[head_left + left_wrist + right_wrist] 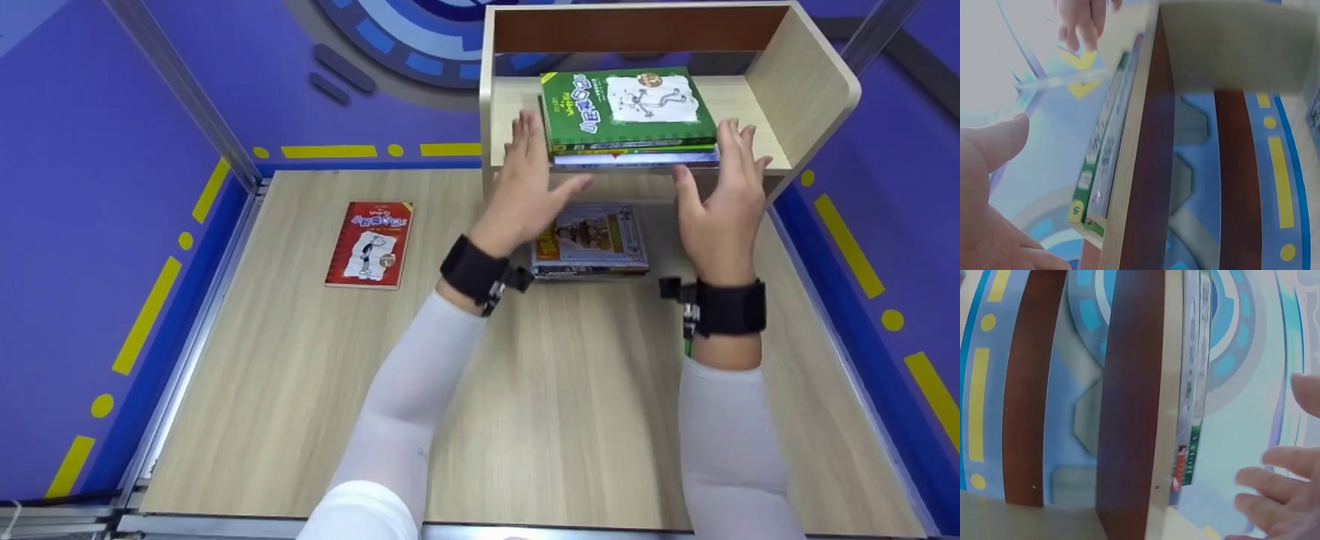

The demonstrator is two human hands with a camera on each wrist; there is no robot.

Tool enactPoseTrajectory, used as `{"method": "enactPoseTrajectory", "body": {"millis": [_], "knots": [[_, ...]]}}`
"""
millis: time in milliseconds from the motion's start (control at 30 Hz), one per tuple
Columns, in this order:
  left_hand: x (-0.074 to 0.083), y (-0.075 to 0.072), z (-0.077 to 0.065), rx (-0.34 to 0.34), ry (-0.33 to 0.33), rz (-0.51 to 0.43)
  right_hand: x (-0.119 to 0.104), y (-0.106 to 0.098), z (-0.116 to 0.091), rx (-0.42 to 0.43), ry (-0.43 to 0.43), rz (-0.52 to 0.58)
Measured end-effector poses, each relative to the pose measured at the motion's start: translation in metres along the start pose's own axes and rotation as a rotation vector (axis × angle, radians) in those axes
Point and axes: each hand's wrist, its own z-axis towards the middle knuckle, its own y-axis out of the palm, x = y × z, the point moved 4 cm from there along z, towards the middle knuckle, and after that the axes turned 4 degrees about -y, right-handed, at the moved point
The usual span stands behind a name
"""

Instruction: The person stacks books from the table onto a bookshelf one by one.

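A short stack of books lies flat on the upper shelf board, topped by a green book (630, 112) with a stick-figure drawing on its cover. My left hand (523, 195) is raised at the stack's left side, fingers straight and thumb spread. At the right end is my right hand (724, 206), its fingers extended too. Neither hand grips anything; whether the fingertips touch the stack is unclear in the head view. In the left wrist view, the book spines (1103, 163) rest on the board, apart from the left hand (988, 197). The right hand (1280, 495) appears beside the books in the right wrist view.
The wooden shelf (806, 97) stands at the table's back right, with side panels. Below its upper board lies another stack of books (592, 236). A red book (370, 245) lies flat on the table (285, 420) to the left. Blue walls (97, 187) border the table.
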Motion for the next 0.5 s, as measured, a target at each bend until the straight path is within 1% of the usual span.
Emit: {"method": "enactPoseTrajectory", "body": {"millis": [33, 100, 167, 233, 300, 367, 433, 500], "knots": [[-0.001, 0.003, -0.009, 0.004, 0.017, -0.027, -0.002, -0.001, -0.008, 0.031, -0.028, -0.004], [-0.001, 0.011, -0.028, 0.009, 0.048, -0.047, -0.006, -0.003, -0.024, 0.076, -0.079, -0.007], [-0.004, 0.02, -0.048, 0.027, 0.086, -0.068, -0.008, -0.002, -0.04, 0.086, -0.117, -0.007], [-0.012, 0.033, -0.069, 0.049, 0.118, -0.066, -0.008, 0.003, -0.058, 0.064, -0.134, -0.015], [-0.024, 0.047, -0.09, 0.059, 0.139, -0.04, -0.005, 0.013, -0.076, 0.012, -0.123, -0.023], [-0.041, 0.058, -0.11, 0.069, 0.144, 0.005, 0.0, 0.027, -0.095, -0.066, -0.098, -0.033], [-0.058, 0.066, -0.126, 0.067, 0.131, 0.039, 0.004, 0.042, -0.113, -0.149, -0.064, -0.034], [-0.073, 0.073, -0.139, 0.064, 0.114, 0.058, 0.009, 0.056, -0.13, -0.223, -0.033, -0.028]]}}
